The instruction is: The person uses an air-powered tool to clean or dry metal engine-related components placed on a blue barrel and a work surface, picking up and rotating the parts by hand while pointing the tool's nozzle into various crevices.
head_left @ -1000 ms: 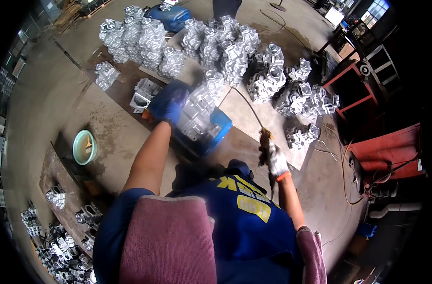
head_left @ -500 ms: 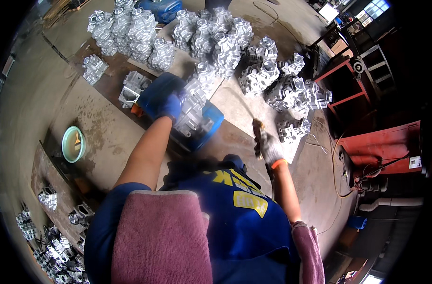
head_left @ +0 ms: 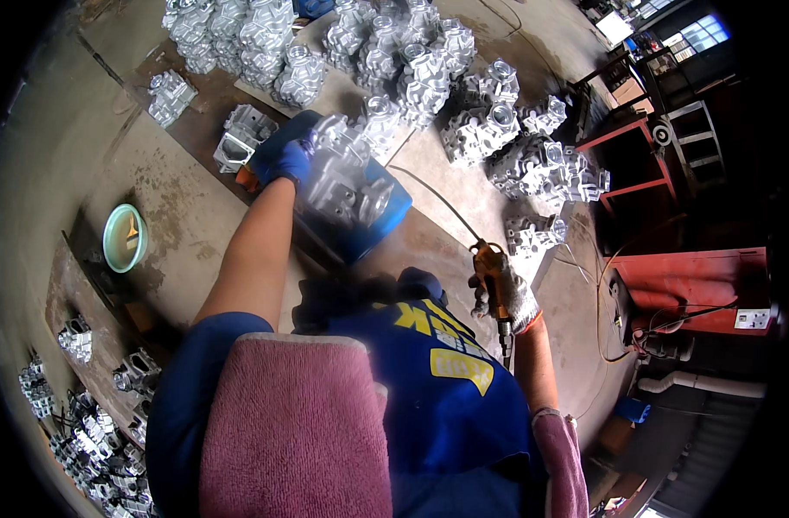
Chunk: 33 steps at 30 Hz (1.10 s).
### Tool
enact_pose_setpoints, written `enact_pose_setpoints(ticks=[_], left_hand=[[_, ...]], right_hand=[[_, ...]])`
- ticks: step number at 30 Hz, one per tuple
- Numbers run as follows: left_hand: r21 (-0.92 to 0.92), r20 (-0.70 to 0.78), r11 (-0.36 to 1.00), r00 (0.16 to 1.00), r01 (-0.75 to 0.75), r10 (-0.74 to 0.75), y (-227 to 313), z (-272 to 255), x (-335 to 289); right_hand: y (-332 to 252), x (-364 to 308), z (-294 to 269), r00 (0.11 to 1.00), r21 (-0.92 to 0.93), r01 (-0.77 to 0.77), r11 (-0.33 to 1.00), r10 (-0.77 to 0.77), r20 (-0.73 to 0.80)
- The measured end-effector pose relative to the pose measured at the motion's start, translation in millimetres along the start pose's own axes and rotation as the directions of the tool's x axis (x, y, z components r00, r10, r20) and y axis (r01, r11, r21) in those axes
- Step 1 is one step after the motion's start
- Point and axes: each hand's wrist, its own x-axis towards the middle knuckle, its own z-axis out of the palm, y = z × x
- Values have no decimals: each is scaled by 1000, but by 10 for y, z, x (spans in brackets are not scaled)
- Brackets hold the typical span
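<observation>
My left hand, in a blue glove, is closed on the left side of a silvery cast metal housing. The housing is slightly blurred and sits over a blue plastic drum, partly covering it; whether it rests on the drum I cannot tell. In my right hand, which wears a pale knitted glove with an orange cuff, is an air blow gun. Its long thin nozzle points up and left toward the housing. A fitting and hose come off its lower end.
Stacked castings stand beyond the drum, with more to the right. One casting lies left of the drum. A green basin holding a brush is at left. A red cabinet and trailing hoses are at right.
The housing has tipped and shifted up and left in my left hand. My right hand has turned the blow gun, so its body and nozzle now show plainly. The whole view has shifted slightly.
</observation>
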Motion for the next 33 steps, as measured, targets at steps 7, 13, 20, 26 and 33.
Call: enact_pose_setpoints(ticks=[7, 13, 20, 26, 33], left_hand=[[67, 88, 995, 993, 75, -81, 71, -523, -50], [-57, 88, 993, 992, 100, -95, -68, -405, 35], [-139, 88, 984, 991, 115, -103, 98, -564, -105], [-57, 69, 988, 988, 144, -140, -94, -378, 88], [124, -39, 986, 993, 113, -109, -243, -214, 231]], right_hand=[[207, -128, -85, 998, 143, -39, 989, 33, 47], [176, -138, 48, 998, 261, -55, 964, 42, 56], [254, -25, -20, 993, 332, -43, 942, 4, 120], [258, -2, 3, 997, 243, -29, 970, 10, 82], [269, -46, 53, 999, 92, 30, 995, -33, 29]])
